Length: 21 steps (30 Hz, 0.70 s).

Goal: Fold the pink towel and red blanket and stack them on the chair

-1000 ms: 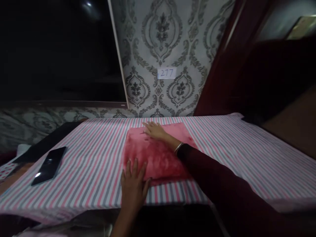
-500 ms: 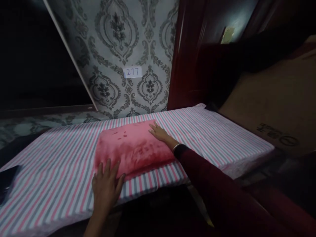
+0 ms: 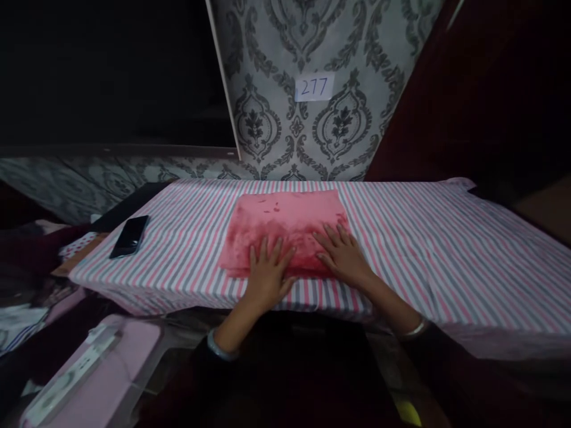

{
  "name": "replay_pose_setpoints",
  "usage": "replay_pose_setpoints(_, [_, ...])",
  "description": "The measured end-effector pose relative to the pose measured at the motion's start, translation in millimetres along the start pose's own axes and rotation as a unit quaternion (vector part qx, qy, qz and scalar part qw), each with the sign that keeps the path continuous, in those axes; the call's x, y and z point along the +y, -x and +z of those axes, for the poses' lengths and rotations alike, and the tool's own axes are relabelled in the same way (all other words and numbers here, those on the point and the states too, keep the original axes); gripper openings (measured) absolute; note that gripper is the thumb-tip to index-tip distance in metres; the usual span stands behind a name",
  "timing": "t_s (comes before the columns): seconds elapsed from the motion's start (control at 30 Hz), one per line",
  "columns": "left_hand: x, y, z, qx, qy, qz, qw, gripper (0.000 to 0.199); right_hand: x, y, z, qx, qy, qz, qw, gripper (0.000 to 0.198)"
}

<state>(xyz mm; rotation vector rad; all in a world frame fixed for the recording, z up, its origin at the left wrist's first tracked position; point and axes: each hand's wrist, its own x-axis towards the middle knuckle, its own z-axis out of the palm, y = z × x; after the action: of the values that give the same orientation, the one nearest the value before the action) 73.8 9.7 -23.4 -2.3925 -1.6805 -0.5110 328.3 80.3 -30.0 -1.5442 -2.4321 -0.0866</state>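
Note:
A folded pink plush cloth (image 3: 285,214) lies flat on the striped tablecloth (image 3: 187,238), near the table's front edge. Its pile looks darker red across the front half. My left hand (image 3: 267,273) rests on the cloth's front edge, left of its middle, with fingers spread. Over the front right part, my right hand (image 3: 343,255) also lies with fingers apart and palm down. Neither hand grips anything. Whether the cloth is a towel or a blanket I cannot tell.
A black phone (image 3: 129,236) lies at the table's left end. Behind stands a large dark screen (image 3: 111,77), beside a paper label (image 3: 314,87) reading 277 on the patterned wall. Below left, a white power strip (image 3: 75,377) sits on a pink surface (image 3: 129,356).
The view has turned left, bringing the whole phone in. My right hand has moved from the cloth's far right corner to its front right part; my left hand now lies further onto the front.

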Motion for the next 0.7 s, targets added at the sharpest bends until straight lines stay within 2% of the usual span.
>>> replay_pose_setpoints(0.1, [9, 3, 19, -0.014, 0.006, -0.003, 1.000, 0.068, 0, 9, 16, 0.008, -0.006, 0.009, 1.000, 0.059])
replay_pose_setpoints(0.2, [9, 8, 23, -0.013, 0.007, -0.006, 1.000, 0.067, 0, 9, 22, 0.031, -0.002, 0.010, 0.999, 0.057])
replay_pose_setpoints(0.3, [3, 11, 15, -0.008, 0.024, 0.004, 1.000, 0.063, 1, 12, 25, 0.054, 0.004, 0.004, 0.999, 0.056])
replay_pose_setpoints(0.4, [-15, 5, -4, 0.001, 0.070, 0.005, 0.998, 0.050, 3, 13, 25, 0.061, 0.010, 0.013, 0.998, 0.054])
replay_pose_setpoints(0.5, [-47, -26, -28, 0.002, 0.096, -0.043, 0.994, 0.048, 9, -5, 11, 0.044, 0.002, 0.023, 0.999, 0.055])
replay_pose_setpoints(0.57, [-71, -61, -41, -0.048, 0.082, -0.094, 0.991, 0.051, 12, -35, -6, 0.038, -0.009, 0.037, 0.999, 0.057])
replay_pose_setpoints(0.63, [-91, -103, -48, -0.140, 0.061, -0.167, 0.974, 0.057, 14, -75, -25, 0.034, -0.018, 0.058, 0.998, 0.057])
replay_pose_setpoints(0.7, [-104, -142, -48, -0.162, 0.051, -0.202, 0.964, 0.059, 14, -116, -37, 0.013, -0.026, 0.094, 0.995, 0.057])
